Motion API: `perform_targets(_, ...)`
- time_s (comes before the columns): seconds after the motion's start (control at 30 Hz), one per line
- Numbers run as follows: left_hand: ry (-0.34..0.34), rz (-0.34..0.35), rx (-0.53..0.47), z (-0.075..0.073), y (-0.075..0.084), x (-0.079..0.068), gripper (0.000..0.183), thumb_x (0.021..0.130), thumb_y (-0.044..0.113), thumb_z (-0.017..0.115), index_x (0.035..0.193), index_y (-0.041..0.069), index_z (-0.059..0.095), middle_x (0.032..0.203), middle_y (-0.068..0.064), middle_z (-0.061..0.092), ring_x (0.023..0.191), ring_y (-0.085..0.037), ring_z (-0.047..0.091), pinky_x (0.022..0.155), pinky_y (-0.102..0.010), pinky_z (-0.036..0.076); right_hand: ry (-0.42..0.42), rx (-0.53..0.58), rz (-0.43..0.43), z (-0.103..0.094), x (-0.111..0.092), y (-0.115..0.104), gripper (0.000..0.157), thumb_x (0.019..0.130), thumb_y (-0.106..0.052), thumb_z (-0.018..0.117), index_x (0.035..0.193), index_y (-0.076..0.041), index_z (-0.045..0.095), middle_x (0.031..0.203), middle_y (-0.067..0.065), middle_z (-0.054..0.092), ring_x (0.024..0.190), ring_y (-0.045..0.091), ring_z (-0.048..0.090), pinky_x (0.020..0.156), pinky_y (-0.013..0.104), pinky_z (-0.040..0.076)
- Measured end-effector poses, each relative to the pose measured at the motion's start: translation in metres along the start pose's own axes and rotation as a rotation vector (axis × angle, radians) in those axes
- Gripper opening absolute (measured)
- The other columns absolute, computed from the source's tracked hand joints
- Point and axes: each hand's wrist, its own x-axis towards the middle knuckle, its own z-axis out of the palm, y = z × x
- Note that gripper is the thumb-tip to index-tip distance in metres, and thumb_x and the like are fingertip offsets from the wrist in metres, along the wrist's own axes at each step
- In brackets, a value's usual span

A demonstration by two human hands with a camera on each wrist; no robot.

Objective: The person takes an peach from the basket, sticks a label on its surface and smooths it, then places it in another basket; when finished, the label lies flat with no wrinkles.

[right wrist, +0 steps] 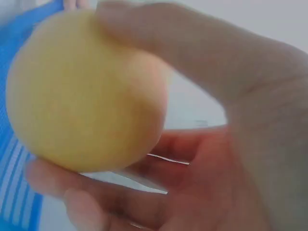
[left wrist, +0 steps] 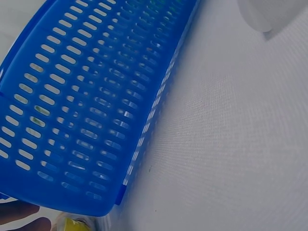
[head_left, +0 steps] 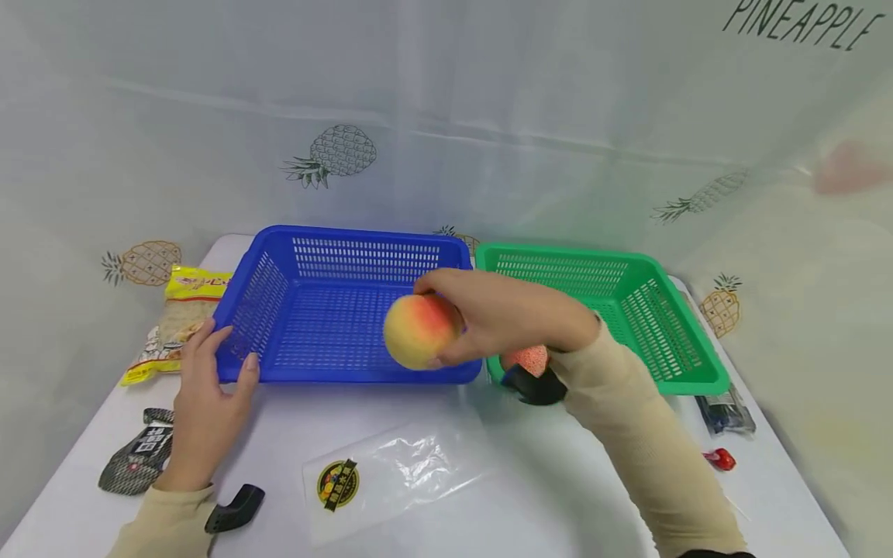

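Observation:
My right hand [head_left: 505, 314] holds a yellow-and-red peach [head_left: 412, 333] above the front right part of a blue basket [head_left: 349, 377]. Thumb and fingers curl round the peach in the right wrist view, where its yellow side [right wrist: 82, 96] faces the camera. At the basket's front left corner, my left hand [head_left: 209, 395] rests with fingers spread along the outer side and the thumb at the front rim. Two of its fingertips [left wrist: 19, 211] show beside the basket's slotted wall [left wrist: 72, 82] in the left wrist view. The basket's visible floor is bare.
A green basket [head_left: 572, 251] stands to the right, with a coral-red textured thing [head_left: 528, 360] partly behind my right wrist. Left lies a yellow food bag [head_left: 163, 333]; nearer are a black mesh packet [head_left: 136, 465] and clear plastic bag [head_left: 418, 465]. A red-wrapped lollipop [head_left: 722, 459] lies right.

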Motion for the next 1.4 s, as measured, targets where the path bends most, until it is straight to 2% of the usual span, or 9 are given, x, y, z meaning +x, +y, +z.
perform_targets(0.2, 0.030, -0.012, -0.012, -0.007, -0.003, -0.003, 0.052, 0.086, 0.024, 0.052, 0.134, 0.014, 0.036, 0.145, 0.006, 0.018, 0.133, -0.026, 0.020, 0.101, -0.055, 0.022, 0.138, -0.060, -0.055, 0.044, -0.090, 0.000, 0.061, 0.072, -0.050, 0.065, 0.122, -0.024, 0.041, 0.112, -0.019, 0.046, 0.092, -0.004, 0.047, 0.080, 0.018, 0.043)
perform_targets(0.43, 0.056, -0.021, -0.020, -0.012, -0.004, -0.002, 0.049, 0.086, 0.023, 0.051, 0.132, 0.014, 0.039, 0.145, 0.005, 0.019, 0.133, -0.024, 0.019, 0.103, -0.054, 0.020, 0.211, -0.016, 0.183, 0.111, -0.149, 0.019, 0.063, 0.070, -0.053, 0.066, 0.121, -0.024, 0.042, 0.108, -0.023, 0.045, 0.081, -0.006, 0.048, 0.070, 0.017, 0.045)
perform_targets(0.7, 0.038, -0.067, -0.081, -0.013, 0.000, -0.004, 0.041, 0.087, 0.017, 0.051, 0.128, 0.011, 0.044, 0.146, 0.006, 0.014, 0.134, -0.010, 0.009, 0.106, -0.050, 0.014, 0.296, -0.033, 0.376, 0.150, -0.167, 0.052, 0.068, 0.061, -0.040, 0.076, 0.118, -0.018, 0.046, 0.109, -0.017, 0.048, 0.089, -0.004, 0.050, 0.078, 0.022, 0.047)
perform_targets(0.97, 0.019, -0.038, -0.091, -0.006, 0.003, -0.001, 0.043, 0.087, 0.017, 0.052, 0.129, 0.010, 0.042, 0.146, 0.003, 0.014, 0.135, -0.015, 0.008, 0.107, -0.050, 0.009, 0.285, -0.021, 0.399, 0.162, -0.174, 0.063, 0.069, 0.067, -0.043, 0.072, 0.123, -0.013, 0.044, 0.113, -0.011, 0.049, 0.093, 0.000, 0.051, 0.079, 0.026, 0.047)
perform_targets(1.07, 0.071, -0.046, -0.076, -0.008, 0.010, -0.003, 0.047, 0.087, 0.017, 0.052, 0.131, 0.010, 0.038, 0.145, -0.002, 0.016, 0.133, -0.018, 0.009, 0.106, -0.043, 0.014, 0.284, 0.027, 0.400, 0.165, -0.176, 0.066, 0.070, 0.071, -0.047, 0.068, 0.126, -0.012, 0.042, 0.116, -0.009, 0.049, 0.100, 0.004, 0.051, 0.083, 0.030, 0.047)
perform_targets(1.17, 0.191, -0.078, -0.038, -0.012, 0.025, -0.015, 0.047, 0.086, 0.019, 0.053, 0.129, 0.012, 0.038, 0.137, -0.005, 0.026, 0.123, -0.007, 0.015, 0.093, -0.023, 0.025, 0.282, 0.099, 0.400, 0.168, -0.178, 0.069, 0.070, 0.074, -0.049, 0.064, 0.128, -0.012, 0.040, 0.120, -0.008, 0.047, 0.104, 0.006, 0.050, 0.084, 0.030, 0.046)
perform_targets(1.23, 0.243, -0.155, 0.003, -0.014, 0.039, -0.028, 0.045, 0.085, 0.021, 0.054, 0.127, 0.013, 0.040, 0.129, -0.005, 0.033, 0.111, 0.002, 0.019, 0.078, -0.016, 0.027, 0.283, 0.130, 0.404, 0.170, -0.179, 0.070, 0.071, 0.074, -0.051, 0.063, 0.129, -0.013, 0.039, 0.120, -0.009, 0.046, 0.104, 0.006, 0.049, 0.081, 0.028, 0.047)
perform_targets(1.3, 0.225, -0.224, 0.057, -0.014, 0.052, -0.043, 0.041, 0.085, 0.022, 0.054, 0.124, 0.011, 0.044, 0.117, -0.008, 0.041, 0.100, 0.001, 0.026, 0.070, -0.015, 0.026, 0.284, 0.151, 0.413, 0.172, -0.182, 0.070, 0.073, 0.074, -0.052, 0.063, 0.131, -0.014, 0.037, 0.122, -0.010, 0.045, 0.105, 0.005, 0.048, 0.080, 0.027, 0.047)
perform_targets(1.4, 0.085, -0.243, 0.137, -0.008, 0.062, -0.066, 0.033, 0.084, 0.019, 0.057, 0.114, 0.005, 0.053, 0.104, -0.011, 0.048, 0.093, -0.012, 0.037, 0.070, -0.024, 0.028, 0.281, 0.179, 0.436, 0.171, -0.188, 0.069, 0.074, 0.074, -0.052, 0.062, 0.133, -0.015, 0.035, 0.124, -0.008, 0.043, 0.100, 0.005, 0.050, 0.074, 0.025, 0.048)
